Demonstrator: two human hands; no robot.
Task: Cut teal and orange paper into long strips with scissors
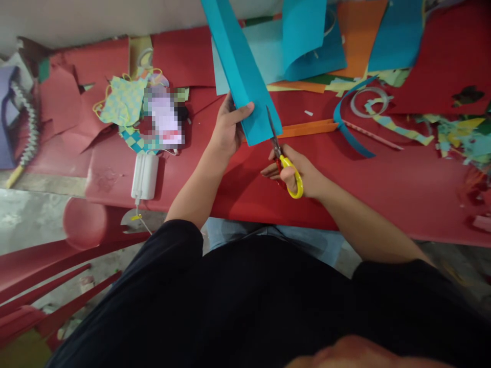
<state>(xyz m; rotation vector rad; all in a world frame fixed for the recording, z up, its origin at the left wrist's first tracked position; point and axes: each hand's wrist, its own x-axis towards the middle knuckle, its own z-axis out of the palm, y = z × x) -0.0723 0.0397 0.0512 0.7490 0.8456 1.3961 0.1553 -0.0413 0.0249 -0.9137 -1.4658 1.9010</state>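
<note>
A long strip of folded blue paper [240, 71] rises away from me over the red table. My left hand [229, 125] grips its near left edge, thumb on top and fingers hidden underneath. In my right hand [297, 171] are scissors [293, 179] with yellow and red handles, held by the finger loops. Their blades meet the near right end of the paper; one blade shows on top of it. An orange paper strip [307, 129] lies on the table just behind the scissors.
Sheets of blue paper [397, 36] and orange paper [360, 36] lie at the back. To the right are a tape roll [370, 101] and paper scraps [460, 138]. At left sit a woven paper piece [125, 99], a white power bank [144, 176] and a red chair [84, 222].
</note>
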